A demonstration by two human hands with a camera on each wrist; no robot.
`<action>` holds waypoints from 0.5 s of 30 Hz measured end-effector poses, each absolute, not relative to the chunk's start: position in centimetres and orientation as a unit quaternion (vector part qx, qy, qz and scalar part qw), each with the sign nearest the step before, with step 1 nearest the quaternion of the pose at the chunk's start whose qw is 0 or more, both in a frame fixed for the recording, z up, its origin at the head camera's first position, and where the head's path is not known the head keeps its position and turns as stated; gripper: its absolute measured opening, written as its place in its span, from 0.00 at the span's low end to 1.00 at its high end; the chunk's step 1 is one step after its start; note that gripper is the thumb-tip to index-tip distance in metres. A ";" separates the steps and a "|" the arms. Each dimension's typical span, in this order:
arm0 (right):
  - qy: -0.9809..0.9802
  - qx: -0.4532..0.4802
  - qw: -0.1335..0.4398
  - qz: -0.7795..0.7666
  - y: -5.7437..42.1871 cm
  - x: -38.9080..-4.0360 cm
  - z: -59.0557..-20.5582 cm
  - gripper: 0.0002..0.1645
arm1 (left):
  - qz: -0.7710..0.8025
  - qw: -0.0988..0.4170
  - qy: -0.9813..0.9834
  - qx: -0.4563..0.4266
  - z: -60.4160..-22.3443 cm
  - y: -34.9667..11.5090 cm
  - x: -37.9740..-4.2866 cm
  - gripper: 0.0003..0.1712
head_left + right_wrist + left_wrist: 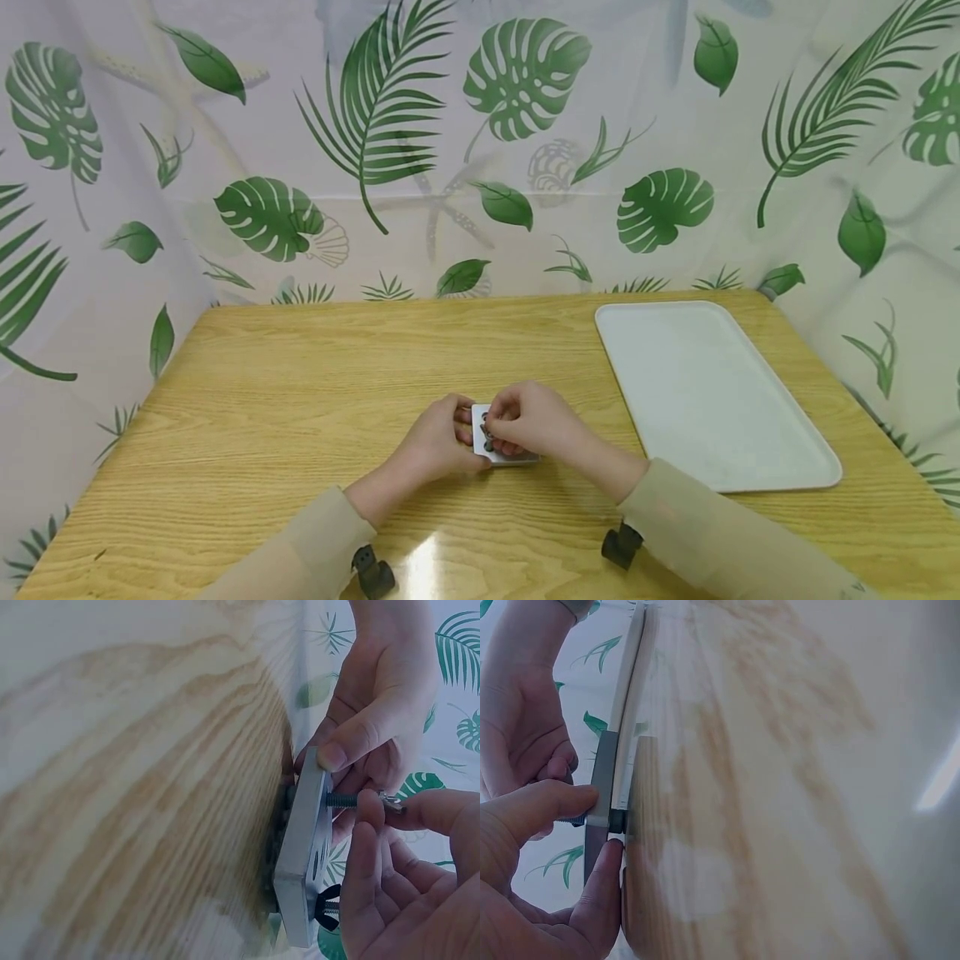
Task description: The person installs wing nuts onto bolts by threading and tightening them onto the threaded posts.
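Note:
A thick silvery plate with holes [517,458] is held just over the table, seen edge-on in the right wrist view. My left hand [438,437] grips its left side, thumb and fingers on opposite edges or faces. From the plate sticks a threaded bolt [342,800]. At the bolt's outer end my right hand [543,421] pinches a small silvery wing nut [391,802], partly hidden by the fingertips. Farther along the plate, a black wing nut [328,907] sits on another bolt. Dark bolt heads or feet show at the plate's underside.
A white tray [720,400] lies on the right of the wooden table [300,375]. Leaf-printed cloth [420,167] hangs behind and at both sides. Dark wrist devices [621,546] sit under the sleeves.

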State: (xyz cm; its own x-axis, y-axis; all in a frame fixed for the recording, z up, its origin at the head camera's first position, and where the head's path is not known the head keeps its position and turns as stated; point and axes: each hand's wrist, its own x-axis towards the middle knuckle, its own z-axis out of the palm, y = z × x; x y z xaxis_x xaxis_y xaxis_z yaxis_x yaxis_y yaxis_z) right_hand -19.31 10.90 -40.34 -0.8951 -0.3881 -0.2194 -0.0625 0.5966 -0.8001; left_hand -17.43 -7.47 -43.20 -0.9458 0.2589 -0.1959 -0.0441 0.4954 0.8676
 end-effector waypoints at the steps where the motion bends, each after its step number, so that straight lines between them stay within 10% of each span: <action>1: 0.875 -0.129 0.190 -0.427 10.9 -19.3 -40.3 0.06 | 0.500 0.151 0.851 0.064 -43.2 -7.5 -17.4 0.46; 15: 0.885 -0.151 0.162 -0.410 11.2 -19.0 -40.2 0.15 | 0.492 0.153 0.854 0.070 -43.2 -7.6 -17.5 0.46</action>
